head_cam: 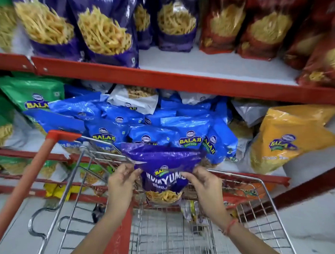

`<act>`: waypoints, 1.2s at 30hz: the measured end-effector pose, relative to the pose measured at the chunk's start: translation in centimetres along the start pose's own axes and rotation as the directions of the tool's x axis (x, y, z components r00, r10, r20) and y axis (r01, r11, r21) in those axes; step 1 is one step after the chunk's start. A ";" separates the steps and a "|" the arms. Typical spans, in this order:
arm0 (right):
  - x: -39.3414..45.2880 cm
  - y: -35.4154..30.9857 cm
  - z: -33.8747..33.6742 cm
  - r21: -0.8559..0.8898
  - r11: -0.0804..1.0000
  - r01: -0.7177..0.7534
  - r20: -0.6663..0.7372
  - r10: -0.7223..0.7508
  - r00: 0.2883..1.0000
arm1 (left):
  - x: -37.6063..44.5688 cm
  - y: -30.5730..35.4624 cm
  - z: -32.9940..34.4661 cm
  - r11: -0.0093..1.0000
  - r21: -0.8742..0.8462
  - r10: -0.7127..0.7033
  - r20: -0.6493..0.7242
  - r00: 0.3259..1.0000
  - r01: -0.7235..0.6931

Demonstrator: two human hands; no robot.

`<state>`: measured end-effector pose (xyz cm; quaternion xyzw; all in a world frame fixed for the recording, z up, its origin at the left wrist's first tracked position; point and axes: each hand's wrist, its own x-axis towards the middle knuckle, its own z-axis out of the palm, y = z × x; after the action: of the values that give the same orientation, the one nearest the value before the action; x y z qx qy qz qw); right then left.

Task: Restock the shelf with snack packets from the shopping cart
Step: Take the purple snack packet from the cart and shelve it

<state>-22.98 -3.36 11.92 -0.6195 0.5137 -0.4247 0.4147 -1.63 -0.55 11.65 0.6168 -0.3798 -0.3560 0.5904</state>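
Purple packet (164,162), blue packets (143,124), red shelf (160,76).

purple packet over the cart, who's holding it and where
Both hands hold the purple packet: left hand and right hand pinch its upper side edges.

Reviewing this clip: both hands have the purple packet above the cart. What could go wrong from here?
1. The left hand and right hand pinch only the purple packet near its top; it might slip back into the cart.
2. The blue packets look loosely heaped and may slide if bumped.
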 end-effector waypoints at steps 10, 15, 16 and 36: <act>4.2 -12.8 -4.7 0.135 0.933 0.334 -0.177 -0.309 0.934 | 2.9 15.8 2.7 0.918 -0.273 0.276 -0.080 0.958 -0.287; 7.3 -19.0 -7.4 0.096 0.864 0.494 -0.276 -0.454 0.847 | 5.0 22.9 4.0 0.861 -0.352 0.367 -0.073 0.927 -0.368; 7.9 -20.2 -7.8 0.082 0.849 0.522 -0.290 -0.480 0.828 | 5.5 24.2 4.3 0.849 -0.368 0.378 -0.082 0.922 -0.381; 27.7 -24.1 -8.6 -0.018 0.859 0.511 -0.485 -0.455 0.747 | 23.7 31.9 15.5 0.791 -0.583 0.132 -0.135 0.982 -0.186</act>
<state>-21.27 -28.27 40.17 -0.5833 0.3954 -0.6843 0.1874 -6.03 -29.18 42.96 0.3824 -0.2740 -0.3785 0.7972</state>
